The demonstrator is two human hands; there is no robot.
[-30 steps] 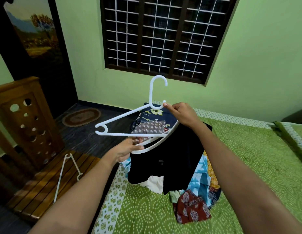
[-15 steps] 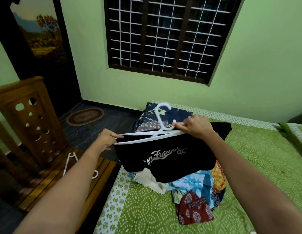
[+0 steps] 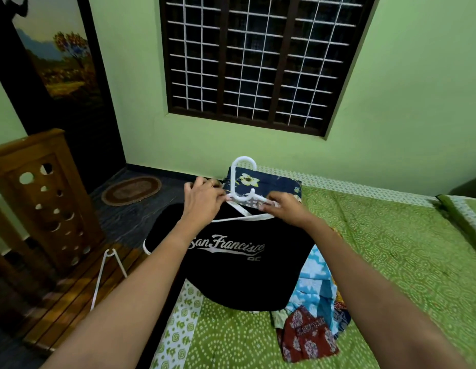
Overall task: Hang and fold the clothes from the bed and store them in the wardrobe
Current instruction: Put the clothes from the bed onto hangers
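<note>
the left hand (image 3: 202,201) and right hand (image 3: 287,211) each pinch the collar of the black t-shirt (image 3: 231,275) at the neck of the white hanger (image 3: 234,182), over the bed (image 3: 391,262) edge. the hanger's arms are hidden, probably inside the shoulders; if 1 sits shallow, the shirt slides off when lifted.

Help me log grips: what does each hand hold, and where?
Left hand and right hand pinch hanger and shirt at the collar, either side of the hook.
</note>
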